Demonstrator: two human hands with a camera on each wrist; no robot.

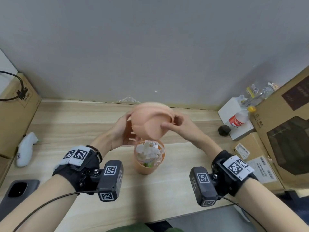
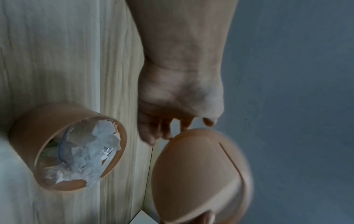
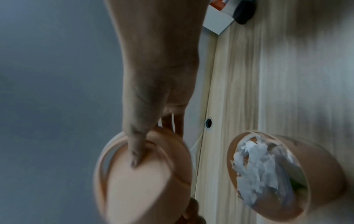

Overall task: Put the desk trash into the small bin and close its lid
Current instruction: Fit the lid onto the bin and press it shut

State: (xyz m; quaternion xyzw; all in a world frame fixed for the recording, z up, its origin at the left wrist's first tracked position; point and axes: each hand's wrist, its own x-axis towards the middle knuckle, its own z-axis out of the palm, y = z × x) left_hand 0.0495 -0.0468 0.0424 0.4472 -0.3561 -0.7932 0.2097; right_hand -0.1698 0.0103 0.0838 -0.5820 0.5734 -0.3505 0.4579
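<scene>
Lid [image 1: 151,122] hangs above the trash-filled small bin [image 1: 149,168], gripped at its sides by left hand [image 1: 120,131] and right hand [image 1: 179,123]. Light, stiff, smooth plastic, probably; its rim edges seem the safest hold.

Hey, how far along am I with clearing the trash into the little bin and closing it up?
Nearly there. Done: the torn paper scraps and a clear plastic piece sit inside the small orange bin. In hand: your left hand and right hand hold the domed lid in the air above the bin, apart from its rim. Left: lower the lid onto the rim and seat it.
</scene>
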